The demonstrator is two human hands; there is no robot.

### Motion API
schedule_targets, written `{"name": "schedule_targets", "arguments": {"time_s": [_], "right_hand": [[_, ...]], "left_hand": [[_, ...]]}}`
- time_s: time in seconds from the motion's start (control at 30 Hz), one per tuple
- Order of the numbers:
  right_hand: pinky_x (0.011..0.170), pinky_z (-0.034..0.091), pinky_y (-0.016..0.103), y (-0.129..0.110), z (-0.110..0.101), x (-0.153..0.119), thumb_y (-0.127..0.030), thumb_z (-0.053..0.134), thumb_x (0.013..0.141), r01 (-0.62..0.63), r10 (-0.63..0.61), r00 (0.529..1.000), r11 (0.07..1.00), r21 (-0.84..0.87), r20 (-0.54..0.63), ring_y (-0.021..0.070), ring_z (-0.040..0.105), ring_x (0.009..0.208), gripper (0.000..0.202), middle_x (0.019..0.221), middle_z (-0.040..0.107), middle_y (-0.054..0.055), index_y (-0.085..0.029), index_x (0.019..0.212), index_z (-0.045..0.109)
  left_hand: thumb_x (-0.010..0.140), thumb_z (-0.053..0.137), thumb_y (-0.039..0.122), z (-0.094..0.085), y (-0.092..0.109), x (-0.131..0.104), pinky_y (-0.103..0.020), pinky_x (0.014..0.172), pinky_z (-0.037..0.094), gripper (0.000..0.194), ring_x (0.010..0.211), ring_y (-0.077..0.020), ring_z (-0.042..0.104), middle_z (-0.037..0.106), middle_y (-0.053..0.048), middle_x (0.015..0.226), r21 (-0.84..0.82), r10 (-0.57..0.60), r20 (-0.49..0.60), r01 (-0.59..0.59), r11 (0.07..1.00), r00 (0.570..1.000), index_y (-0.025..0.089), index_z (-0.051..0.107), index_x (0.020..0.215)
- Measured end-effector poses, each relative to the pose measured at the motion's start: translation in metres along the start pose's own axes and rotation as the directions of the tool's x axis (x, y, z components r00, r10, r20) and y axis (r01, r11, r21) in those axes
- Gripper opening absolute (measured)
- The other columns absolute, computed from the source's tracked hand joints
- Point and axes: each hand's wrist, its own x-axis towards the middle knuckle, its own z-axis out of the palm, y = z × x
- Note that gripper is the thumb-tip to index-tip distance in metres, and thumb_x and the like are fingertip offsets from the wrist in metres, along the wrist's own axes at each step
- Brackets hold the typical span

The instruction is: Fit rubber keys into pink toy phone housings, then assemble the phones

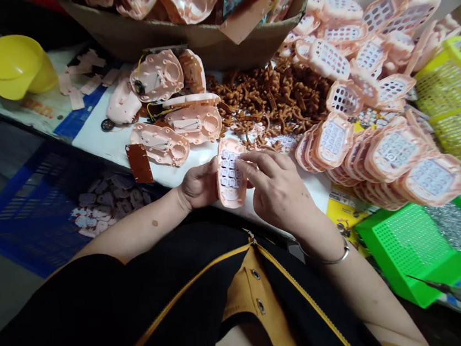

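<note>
A pink plastic toy phone shell (233, 195) with a white keypad set in its openings is held over the front edge of the bench. My left hand (202, 185) grips it along its left side. The fingers of my right hand (276, 187) are bent together at the keypad's right edge; whether they pinch anything small is hidden. Just beyond, pink shell halves (160, 143) with wires lie beside a brown circuit board (139, 164). A heap of small brown plastic parts (276, 98) spreads behind my hands.
A cardboard box (199, 40) of shells stands at the back. Stacked keypad shells (398, 148) fill the right side, near yellow baskets. A green basket (415, 263) holds screws (453, 225), with a screwdriver (456, 289) across its front. At left are a yellow bowl (14, 64) and blue crate (22, 208).
</note>
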Motion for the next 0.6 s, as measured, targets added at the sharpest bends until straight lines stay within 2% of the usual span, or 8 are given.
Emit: {"name": "schedule_targets", "arguments": {"time_s": [0.1, 0.2, 0.3, 0.37, 0.47, 0.6], "right_hand": [[0.097, 0.049, 0.047, -0.007, 0.002, -0.005, -0.001, 0.044, 0.080, 0.003, -0.002, 0.999, 1.000, 0.026, -0.051, 0.0293, 0.057, 0.114, 0.053, 0.125, 0.064, 0.019, -0.011, 0.131, 0.055], [0.099, 0.049, 0.047, -0.014, 0.007, -0.009, 0.000, 0.042, 0.077, 0.028, -0.028, 1.000, 0.997, 0.076, -0.002, 0.0298, 0.055, 0.119, 0.061, 0.131, 0.060, 0.022, -0.009, 0.138, 0.048], [0.101, 0.048, 0.049, -0.020, 0.009, -0.011, -0.001, 0.044, 0.074, 0.034, -0.039, 0.997, 0.996, 0.088, 0.060, 0.0321, 0.050, 0.127, 0.071, 0.140, 0.053, 0.024, -0.008, 0.144, 0.040], [0.100, 0.048, 0.050, -0.023, 0.010, -0.011, -0.002, 0.045, 0.074, 0.005, -0.009, 0.997, 0.998, 0.060, 0.079, 0.0333, 0.050, 0.128, 0.072, 0.142, 0.051, 0.023, -0.008, 0.146, 0.038], [0.094, 0.049, 0.048, -0.026, 0.007, -0.010, -0.004, 0.046, 0.075, -0.054, 0.054, 0.994, 0.999, -0.008, 0.096, 0.0342, 0.053, 0.123, 0.069, 0.140, 0.053, 0.024, -0.007, 0.144, 0.041], [0.096, 0.046, 0.049, -0.029, 0.001, -0.010, -0.006, 0.049, 0.071, -0.011, 0.009, 0.986, 1.000, 0.011, 0.168, 0.0351, 0.051, 0.124, 0.073, 0.141, 0.051, 0.026, -0.001, 0.143, 0.041]], "left_hand": [[0.070, 0.076, 0.043, -0.002, 0.000, -0.002, -0.043, 0.098, 0.048, 0.043, 0.100, -0.0301, 0.070, 0.076, -0.008, 0.088, -0.006, -0.017, -0.064, 0.016, 1.000, 0.998, 0.013, 0.069, 0.100], [0.072, 0.072, 0.044, -0.004, 0.001, -0.003, -0.043, 0.100, 0.047, 0.043, 0.102, -0.0298, 0.070, 0.075, -0.010, 0.091, -0.007, -0.063, -0.109, 0.063, 0.998, 0.992, 0.012, 0.068, 0.101], [0.068, 0.074, 0.050, -0.002, 0.002, -0.003, -0.043, 0.102, 0.046, 0.055, 0.114, -0.0326, 0.065, 0.074, -0.014, 0.107, 0.022, -0.099, -0.095, 0.101, 0.995, 0.991, 0.011, 0.067, 0.106], [0.062, 0.079, 0.049, 0.000, 0.002, -0.003, -0.043, 0.101, 0.047, 0.063, 0.117, -0.0334, 0.064, 0.072, -0.014, 0.115, 0.062, -0.080, -0.086, 0.085, 0.994, 0.993, 0.013, 0.066, 0.112], [0.057, 0.085, 0.044, 0.003, 0.003, -0.003, -0.042, 0.096, 0.050, 0.074, 0.113, -0.0324, 0.066, 0.070, -0.013, 0.119, 0.101, -0.038, -0.069, 0.045, 0.994, 0.997, 0.017, 0.062, 0.121], [0.057, 0.084, 0.049, 0.005, 0.005, -0.004, -0.036, 0.087, 0.053, 0.080, 0.103, -0.0293, 0.070, 0.071, -0.015, 0.115, 0.112, -0.034, -0.043, 0.039, 0.993, 0.998, 0.013, 0.061, 0.124]]}}
